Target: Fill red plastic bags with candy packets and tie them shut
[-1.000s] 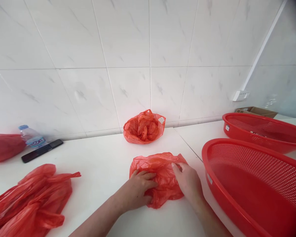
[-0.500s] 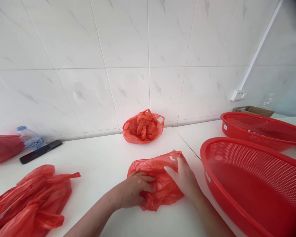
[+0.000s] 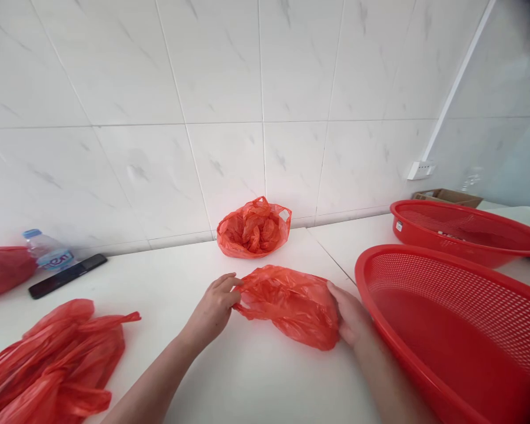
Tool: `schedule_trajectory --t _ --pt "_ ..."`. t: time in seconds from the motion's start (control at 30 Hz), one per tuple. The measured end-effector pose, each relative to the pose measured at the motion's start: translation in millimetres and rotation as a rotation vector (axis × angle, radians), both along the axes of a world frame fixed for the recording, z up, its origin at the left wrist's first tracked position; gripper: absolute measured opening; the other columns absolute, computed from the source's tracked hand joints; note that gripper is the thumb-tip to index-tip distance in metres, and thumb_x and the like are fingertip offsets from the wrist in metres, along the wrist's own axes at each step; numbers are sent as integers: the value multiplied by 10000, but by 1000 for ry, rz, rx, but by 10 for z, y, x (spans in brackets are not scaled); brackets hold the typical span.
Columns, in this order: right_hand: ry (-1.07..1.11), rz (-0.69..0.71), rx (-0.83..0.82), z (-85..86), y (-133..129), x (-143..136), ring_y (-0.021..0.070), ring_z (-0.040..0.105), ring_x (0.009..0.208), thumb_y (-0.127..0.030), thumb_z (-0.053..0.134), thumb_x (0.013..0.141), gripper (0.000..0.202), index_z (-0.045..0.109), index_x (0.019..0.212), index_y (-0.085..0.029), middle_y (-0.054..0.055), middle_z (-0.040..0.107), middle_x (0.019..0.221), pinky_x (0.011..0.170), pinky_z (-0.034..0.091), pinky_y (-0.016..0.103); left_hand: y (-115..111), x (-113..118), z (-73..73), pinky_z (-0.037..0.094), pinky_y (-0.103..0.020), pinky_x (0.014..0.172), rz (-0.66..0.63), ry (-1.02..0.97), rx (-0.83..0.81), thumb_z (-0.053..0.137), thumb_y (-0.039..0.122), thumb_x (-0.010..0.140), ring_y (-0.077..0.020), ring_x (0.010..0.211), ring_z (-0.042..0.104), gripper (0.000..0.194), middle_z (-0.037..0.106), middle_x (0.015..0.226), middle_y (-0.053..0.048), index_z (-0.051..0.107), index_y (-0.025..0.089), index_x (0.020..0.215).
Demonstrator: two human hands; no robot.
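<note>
While it lies mid-worktop (image 3: 256,377), the crumpled red bag (image 3: 291,303) is pinched at its left end by the left hand (image 3: 214,306) and cupped at its right end by the right hand (image 3: 351,315), apparently to keep it stretched out. A red basket (image 3: 446,318) sits at the right edge.

A second ago both my hands lay on top of the red plastic bag (image 3: 291,303), pressing it flat on the table (image 3: 181,294). Now my left hand (image 3: 214,309) has slid off to the bag's left end and pinches it there, while my right hand (image 3: 351,318) has moved to the right end and cups it. The bag itself has changed from a flattened patch into a longer, puffier bundle stretched between my hands.
</note>
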State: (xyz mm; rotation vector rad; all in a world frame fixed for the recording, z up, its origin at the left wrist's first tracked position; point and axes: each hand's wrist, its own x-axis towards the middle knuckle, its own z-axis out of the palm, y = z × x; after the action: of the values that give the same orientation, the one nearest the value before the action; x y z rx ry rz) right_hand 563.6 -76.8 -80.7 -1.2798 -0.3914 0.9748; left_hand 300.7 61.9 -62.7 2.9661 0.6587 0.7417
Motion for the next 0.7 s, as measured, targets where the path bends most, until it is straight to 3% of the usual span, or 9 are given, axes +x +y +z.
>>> schedule_trajectory --t 0.13,0.3,0.37,0.47,0.57,0.7 --pt "263 -38 0 -27 33 17 156 590 597 -446 612 764 268 621 819 -184 14 643 685 518 451 249 145 -121 -62 490 -431 900 147 15 -11 312 -109 631 -255 1180 508 488 606 1145 -63 642 203 810" --pt "233 -43 15 -108 67 -42 135 559 549 -464 667 725 307 628 830 -178 4 632 673 450 400 220 -106 -3 59 476 -467 917 303 -429 106 403 -21 755 -277 1229 443 520 440 1324 -113 528 252 1179" --pt "235 -18 34 -125 69 -85 133 552 543 -470 662 730 315 631 847 -179 5 636 681 470 420 232 -310 80 117 441 -496 947 227 -517 242 464 13 778 -288 1238 427 502 425 1334 -121 495 273 1206" --pt "208 11 33 -119 65 -142 145 573 582 -484 626 753 313 634 867 -192 5 650 708 521 453 254 -603 212 160 444 -461 936 -88 -425 377 478 13 785 -252 1158 496 442 537 1235 -108 530 261 1147" --pt "222 41 26 -83 64 -171 169 609 661 -484 597 771 304 631 848 -192 23 669 748 567 474 269 -778 348 159 454 -419 926 -267 -193 253 465 53 813 -233 1097 545 339 615 1155 -110 561 205 1102" --pt "321 31 7 -69 81 -134 171 603 630 -444 591 781 270 608 812 -176 39 657 709 549 476 271 -779 417 134 440 -424 902 -226 103 3 504 206 858 -194 792 620 160 670 835 -40 618 212 970"
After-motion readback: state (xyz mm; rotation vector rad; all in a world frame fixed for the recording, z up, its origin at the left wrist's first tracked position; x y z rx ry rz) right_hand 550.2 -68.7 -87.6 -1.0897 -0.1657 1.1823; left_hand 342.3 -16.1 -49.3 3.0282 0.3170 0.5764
